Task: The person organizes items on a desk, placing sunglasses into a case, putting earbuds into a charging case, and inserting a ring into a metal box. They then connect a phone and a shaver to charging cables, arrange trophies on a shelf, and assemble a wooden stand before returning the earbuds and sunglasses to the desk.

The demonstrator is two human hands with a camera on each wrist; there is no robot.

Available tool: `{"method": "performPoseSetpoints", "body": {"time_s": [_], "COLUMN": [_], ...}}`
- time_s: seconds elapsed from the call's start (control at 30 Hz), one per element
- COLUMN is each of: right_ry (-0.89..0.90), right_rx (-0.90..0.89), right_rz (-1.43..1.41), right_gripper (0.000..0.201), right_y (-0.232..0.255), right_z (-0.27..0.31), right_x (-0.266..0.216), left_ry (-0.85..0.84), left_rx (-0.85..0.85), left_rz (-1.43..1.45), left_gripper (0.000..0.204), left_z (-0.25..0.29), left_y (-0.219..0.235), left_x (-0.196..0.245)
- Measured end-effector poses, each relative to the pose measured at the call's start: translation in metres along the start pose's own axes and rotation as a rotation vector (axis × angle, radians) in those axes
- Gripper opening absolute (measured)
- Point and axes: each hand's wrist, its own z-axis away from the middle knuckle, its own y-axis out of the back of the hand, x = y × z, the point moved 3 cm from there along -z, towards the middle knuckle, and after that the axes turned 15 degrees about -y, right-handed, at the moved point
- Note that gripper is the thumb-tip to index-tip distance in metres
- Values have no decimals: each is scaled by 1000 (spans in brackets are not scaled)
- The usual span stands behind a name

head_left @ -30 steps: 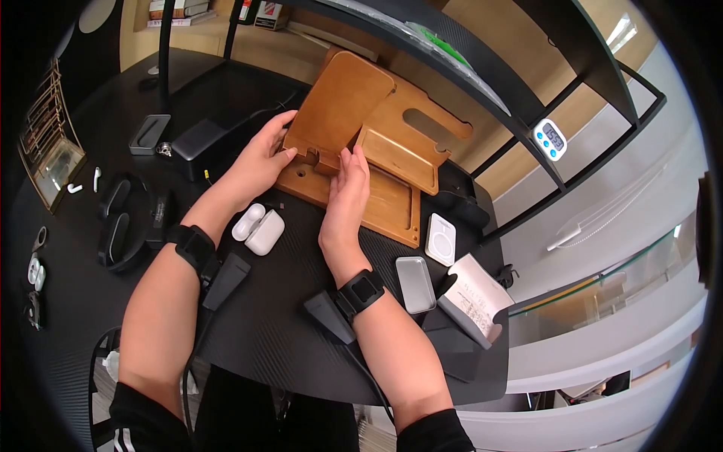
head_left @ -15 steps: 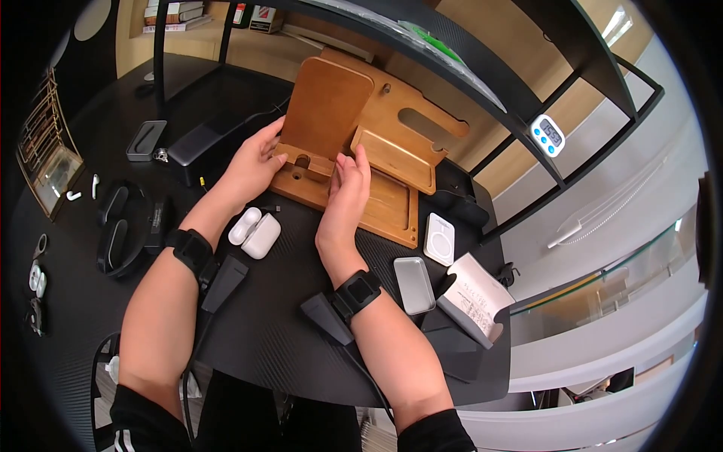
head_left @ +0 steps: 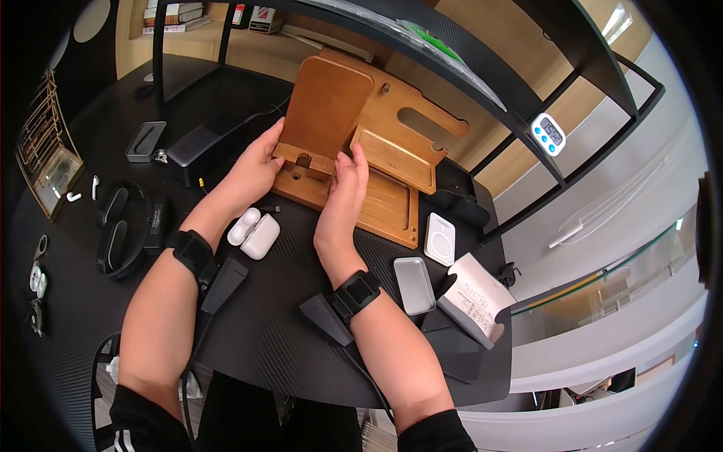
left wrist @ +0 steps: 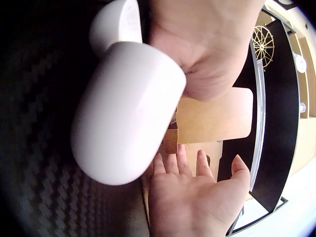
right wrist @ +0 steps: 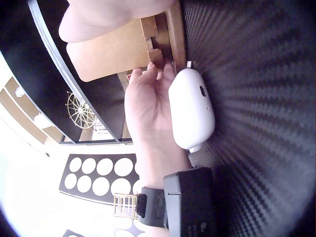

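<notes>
A brown wooden desk organizer has an upright back panel with a notched ledge at its foot. In the head view, my left hand holds the panel's lower left edge, thumb at the ledge's end. My right hand is at the ledge's right end, fingers mostly straight; its palm faces the panel in the left wrist view. Beneath lies the organizer's flat base, with a small tray behind it. A white earbud case, lid open, sits on the desk between my forearms.
White magnetic charger, metal tin and opened paper box lie at right. Left are loose earbuds, a black headset and a black box. A metal shelf frame with a timer rises behind.
The back panel has gone from tilted and turned to standing straighter, its ledge further left. My left hand has moved slightly left and down; the right hand has hardly moved.
</notes>
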Motion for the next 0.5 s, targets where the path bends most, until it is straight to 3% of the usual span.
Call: {"method": "performPoseSetpoints", "body": {"time_s": [0.5], "right_ry": [49], "right_rx": [4], "right_rz": [16], "right_gripper": [46], "right_y": [1], "right_z": [-1], "right_x": [2], "left_ry": [24], "left_rx": [-2], "left_rz": [26], "left_gripper": [77], "left_z": [2], "left_y": [-2], "left_x": [3]}}
